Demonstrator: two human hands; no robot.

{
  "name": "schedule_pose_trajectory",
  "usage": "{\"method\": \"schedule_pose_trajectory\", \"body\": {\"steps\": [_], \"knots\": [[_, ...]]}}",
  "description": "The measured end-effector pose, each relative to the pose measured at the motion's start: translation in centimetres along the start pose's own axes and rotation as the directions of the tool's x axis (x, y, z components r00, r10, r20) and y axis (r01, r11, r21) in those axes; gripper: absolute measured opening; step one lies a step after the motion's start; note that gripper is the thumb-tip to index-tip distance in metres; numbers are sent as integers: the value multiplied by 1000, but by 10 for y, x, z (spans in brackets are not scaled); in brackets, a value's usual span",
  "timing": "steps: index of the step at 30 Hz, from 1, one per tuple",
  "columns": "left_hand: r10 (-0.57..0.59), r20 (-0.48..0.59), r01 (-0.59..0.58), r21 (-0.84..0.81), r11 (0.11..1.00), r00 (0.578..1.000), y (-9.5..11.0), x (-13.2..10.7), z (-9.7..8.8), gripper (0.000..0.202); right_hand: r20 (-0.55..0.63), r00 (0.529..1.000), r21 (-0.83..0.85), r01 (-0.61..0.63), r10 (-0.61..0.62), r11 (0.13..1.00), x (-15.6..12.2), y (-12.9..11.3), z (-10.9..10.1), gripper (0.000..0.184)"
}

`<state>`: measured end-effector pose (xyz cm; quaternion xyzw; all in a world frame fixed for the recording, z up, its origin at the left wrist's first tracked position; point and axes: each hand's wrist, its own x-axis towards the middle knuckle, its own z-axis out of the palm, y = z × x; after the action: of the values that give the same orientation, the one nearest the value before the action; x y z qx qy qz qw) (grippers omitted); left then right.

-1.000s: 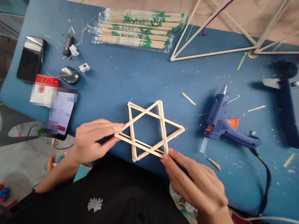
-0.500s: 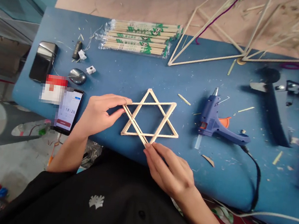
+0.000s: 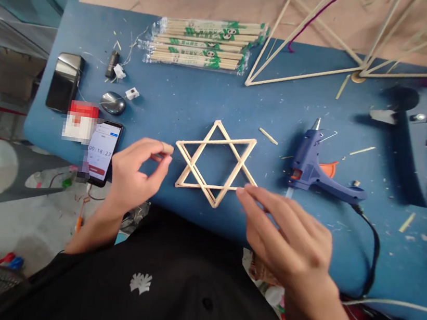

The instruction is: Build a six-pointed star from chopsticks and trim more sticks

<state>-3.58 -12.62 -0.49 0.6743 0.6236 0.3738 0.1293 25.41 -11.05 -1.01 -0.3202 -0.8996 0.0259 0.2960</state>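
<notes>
A six-pointed star of wooden sticks (image 3: 235, 173), made of two overlapping triangles, lies on the blue table. My left hand (image 3: 139, 171) is just left of the star's left tip, apart from it, with thumb and forefinger slightly parted and nothing between them. At the lower right tip, my right hand (image 3: 286, 232) has its thumb and fingers closed on the corner, which they partly hide. Right of the star rests a blue glue gun (image 3: 308, 159) with an orange trigger, its nozzle pointing away from me.
Wrapped chopsticks (image 3: 205, 43) lie at the back. A large stick frame (image 3: 298, 78) stands behind, to the right. Dark-handled cutters (image 3: 413, 139) lie far right. At left are a phone (image 3: 101, 158) showing a timer, a dark glossy device (image 3: 65, 83) and a rounded metallic object (image 3: 113, 103).
My left hand has let go of the star's left tip and drawn slightly left. My right hand has moved from the bottom tip to the lower right tip.
</notes>
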Motion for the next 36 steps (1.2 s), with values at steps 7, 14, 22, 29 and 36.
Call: {"method": "schedule_pose_trajectory", "body": {"steps": [7, 14, 22, 29, 36], "knots": [[144, 96, -139, -59, 989, 985, 12, -29, 9, 30, 266, 937, -50, 248, -226, 968, 31, 23, -3, 34], [165, 62, -164, -22, 986, 984, 3, -26, 15, 14, 223, 928, -5, 308, -299, 951, 34, 18, -5, 26], [188, 16, -188, -6, 982, 982, -5, -8, 9, 23, -257, 957, 54, -125, 134, 991, 31, 14, -33, 44], [238, -8, -232, -264, 936, 971, 12, -3, 9, 53, -310, 847, 191, -390, 432, 901, 38, 11, -25, 25], [266, -64, -272, -126, 954, 962, 11, -3, 17, 43, -72, 853, 261, -484, 517, 835, 54, 12, -6, 19]]}}
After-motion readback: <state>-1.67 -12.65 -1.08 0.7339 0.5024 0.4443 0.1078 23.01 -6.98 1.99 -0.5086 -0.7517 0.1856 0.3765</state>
